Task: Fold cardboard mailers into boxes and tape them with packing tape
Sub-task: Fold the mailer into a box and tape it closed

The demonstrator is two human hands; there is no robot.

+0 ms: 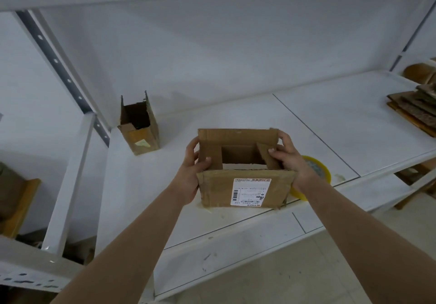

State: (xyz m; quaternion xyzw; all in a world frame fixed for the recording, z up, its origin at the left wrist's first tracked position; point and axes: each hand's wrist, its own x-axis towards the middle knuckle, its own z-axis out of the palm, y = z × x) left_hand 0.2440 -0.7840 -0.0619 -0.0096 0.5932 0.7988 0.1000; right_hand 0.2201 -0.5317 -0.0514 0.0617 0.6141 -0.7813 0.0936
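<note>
Gripping open cardboard box (245, 185), hands (188, 174) each side, inside hidden

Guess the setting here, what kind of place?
Probably a packing or storage room: white metal shelving, a stack of flattened cardboard, a roll of packing tape, and a labelled cardboard box held in both hands.

At frame centre a box (243, 169) sat on the shelf (306, 119), between the left hand (191, 174) and right hand (291, 159). A tape roll (317, 169) lay right of it, partly behind the right hand; a second box (139, 126) stood upper left, and flat mailers (415, 107) were stacked at the right edge.
</note>
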